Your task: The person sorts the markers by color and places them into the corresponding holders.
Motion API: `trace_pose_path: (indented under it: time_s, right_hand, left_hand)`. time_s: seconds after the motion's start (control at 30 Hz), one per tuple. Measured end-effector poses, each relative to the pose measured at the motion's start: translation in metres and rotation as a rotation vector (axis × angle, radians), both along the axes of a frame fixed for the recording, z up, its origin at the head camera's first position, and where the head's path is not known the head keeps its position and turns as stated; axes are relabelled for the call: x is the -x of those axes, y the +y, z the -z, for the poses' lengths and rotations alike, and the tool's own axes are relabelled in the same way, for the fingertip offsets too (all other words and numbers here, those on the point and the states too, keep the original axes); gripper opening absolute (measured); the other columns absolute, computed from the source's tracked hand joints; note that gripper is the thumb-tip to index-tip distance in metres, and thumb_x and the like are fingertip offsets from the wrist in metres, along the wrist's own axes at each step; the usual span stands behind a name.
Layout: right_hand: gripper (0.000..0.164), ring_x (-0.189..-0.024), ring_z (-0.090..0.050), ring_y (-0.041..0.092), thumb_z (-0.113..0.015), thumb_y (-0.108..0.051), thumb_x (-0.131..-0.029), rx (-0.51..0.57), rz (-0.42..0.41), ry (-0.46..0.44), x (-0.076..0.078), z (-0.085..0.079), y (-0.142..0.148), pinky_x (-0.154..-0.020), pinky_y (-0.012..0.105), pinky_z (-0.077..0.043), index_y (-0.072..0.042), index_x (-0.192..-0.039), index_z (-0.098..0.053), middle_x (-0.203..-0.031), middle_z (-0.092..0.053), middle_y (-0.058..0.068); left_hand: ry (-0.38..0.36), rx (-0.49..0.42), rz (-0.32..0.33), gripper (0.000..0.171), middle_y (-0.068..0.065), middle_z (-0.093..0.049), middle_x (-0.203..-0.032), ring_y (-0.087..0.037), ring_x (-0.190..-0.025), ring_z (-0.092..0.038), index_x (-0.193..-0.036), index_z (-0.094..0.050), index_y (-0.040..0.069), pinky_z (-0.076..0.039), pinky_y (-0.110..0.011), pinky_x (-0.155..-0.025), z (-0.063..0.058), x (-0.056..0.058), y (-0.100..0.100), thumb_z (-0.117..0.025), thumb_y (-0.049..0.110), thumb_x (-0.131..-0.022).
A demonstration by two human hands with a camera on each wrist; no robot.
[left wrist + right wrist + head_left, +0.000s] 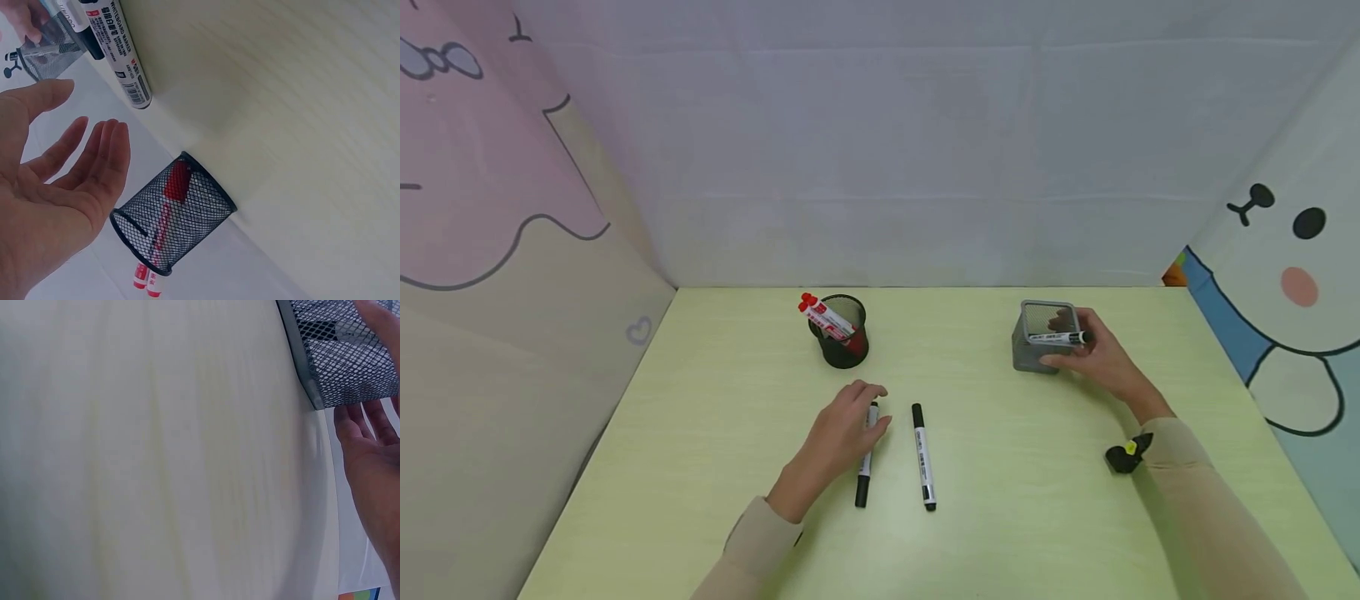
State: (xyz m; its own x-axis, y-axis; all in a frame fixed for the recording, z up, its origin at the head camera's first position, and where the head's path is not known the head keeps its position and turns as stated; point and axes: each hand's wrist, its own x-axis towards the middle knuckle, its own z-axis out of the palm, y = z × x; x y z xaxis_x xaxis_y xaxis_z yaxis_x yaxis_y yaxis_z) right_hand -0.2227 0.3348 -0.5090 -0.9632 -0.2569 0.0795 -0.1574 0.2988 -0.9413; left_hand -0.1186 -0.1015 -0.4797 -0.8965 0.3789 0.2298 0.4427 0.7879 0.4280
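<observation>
My left hand point(842, 429) hovers over a black-capped white marker point(864, 468) that lies on the table. Its fingers are loosely bent, and the left wrist view shows a gap between thumb and fingers with nothing held. A second black-capped marker point(924, 460) lies just to the right. At the right, my right hand point(1103, 360) grips a square grey mesh pen holder point(1026, 352), thumb on the near side and fingers on the far side. One black-capped marker point(1054, 338) leans in that holder, its end poking out over the rim by the hand.
A round black mesh pen cup point(846, 355) stands at the back, left of centre, with red-capped markers point(827, 317) leaning in it. A small black object with a yellow spot point(1126, 454) shows by the right cuff. Cloth walls point(880, 167) border the table.
</observation>
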Motion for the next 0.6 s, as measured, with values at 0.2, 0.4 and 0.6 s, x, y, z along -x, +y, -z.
trace_pose_path:
  time_s: [0.2,0.4,0.6]
  right_hand:
    - [0.071,-0.114,-0.056,0.005,-0.079,0.002,-0.088,-0.009,0.02,-0.021,0.0,-0.001,0.0,-0.088,0.014,-0.05,-0.005,-0.145,-0.036,-0.139,-0.049,0.01]
    - [0.072,-0.114,-0.056,0.006,-0.078,0.0,-0.09,-0.006,0.003,-0.028,0.0,0.0,0.001,-0.086,0.015,-0.051,-0.006,-0.147,-0.034,-0.142,-0.046,0.015]
    - [0.071,-0.114,-0.056,0.005,-0.078,0.0,-0.09,-0.01,0.007,-0.025,-0.001,-0.003,-0.001,-0.086,0.014,-0.051,-0.006,-0.146,-0.035,-0.142,-0.046,0.017]
  left_hand:
    - [-0.047,0.02,0.015,0.032,-0.006,-0.065,-0.114,-0.021,-0.104,-0.061,-0.119,-0.07,0.008,-0.06,-0.034,-0.082,0.003,-0.006,-0.006,-0.081,0.013,-0.09]
    - [-0.055,0.033,0.054,0.029,-0.005,-0.066,-0.113,-0.021,-0.102,-0.061,-0.116,-0.072,0.01,-0.059,-0.032,-0.082,0.005,-0.01,-0.011,-0.082,0.012,-0.089]
    - [-0.042,0.054,0.103,0.025,-0.003,-0.068,-0.114,-0.02,-0.107,-0.062,-0.112,-0.073,0.012,-0.058,-0.032,-0.089,0.006,-0.012,-0.017,-0.082,0.012,-0.089]
